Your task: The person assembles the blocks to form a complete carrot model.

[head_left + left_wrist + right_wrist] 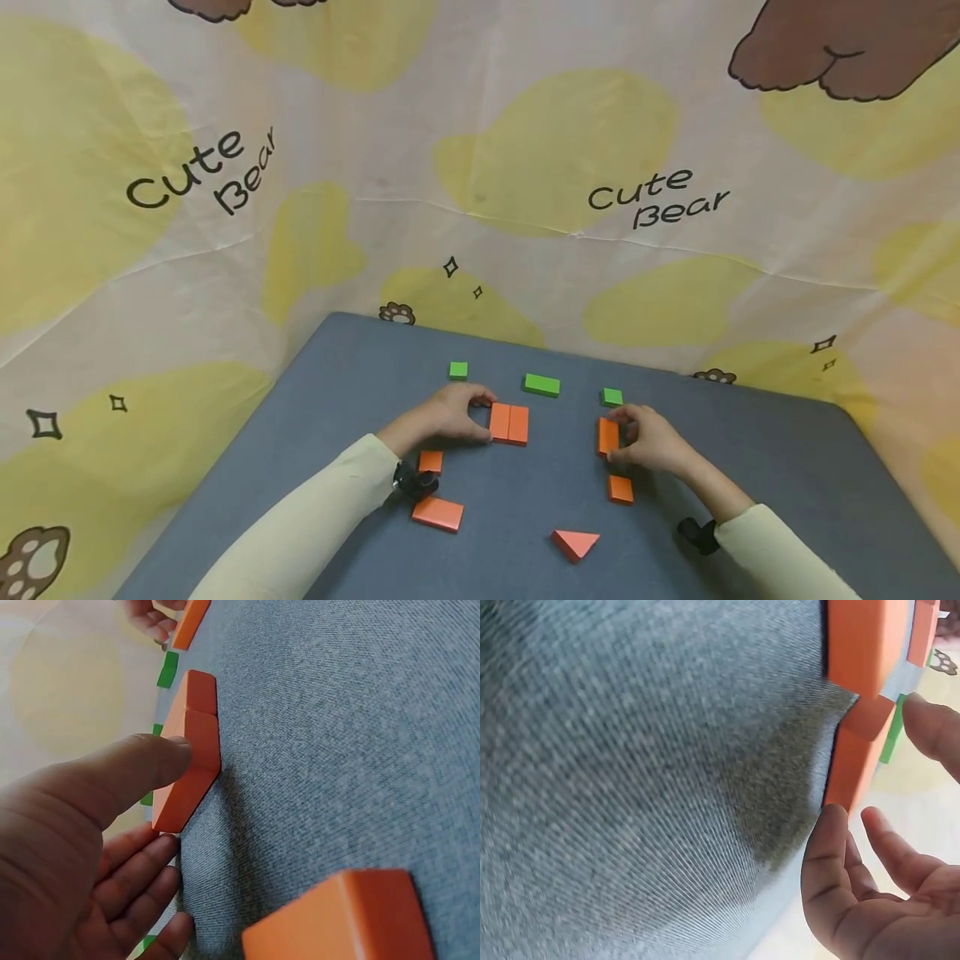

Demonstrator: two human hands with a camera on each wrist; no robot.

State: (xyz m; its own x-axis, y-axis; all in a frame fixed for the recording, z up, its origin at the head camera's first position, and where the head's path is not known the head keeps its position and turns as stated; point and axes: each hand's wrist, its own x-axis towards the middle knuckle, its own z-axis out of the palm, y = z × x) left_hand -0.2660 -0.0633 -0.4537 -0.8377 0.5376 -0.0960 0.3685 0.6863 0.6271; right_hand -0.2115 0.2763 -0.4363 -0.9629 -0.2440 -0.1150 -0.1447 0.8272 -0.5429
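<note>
Two orange rectangular toy blocks lie side by side on the mat, a left one (499,422) and a right one (518,425). My left hand (454,413) pinches the left block, thumb at its near end and index finger at the far end. In the left wrist view the thumb (154,759) lies against the pair's near face, the other fingers stretched below it. My right hand (651,440) holds another orange rectangular block (608,437) across its length from the right side. In the right wrist view a fingertip (832,817) meets that block's end.
Behind, two small green blocks (458,371) (612,397) flank a longer green block (542,384). Small orange blocks (431,462) (620,490) sit near each wrist. Closer lie an orange rectangular block (438,514) and a triangular block (575,544). A patterned cloth (525,275) hangs behind the mat.
</note>
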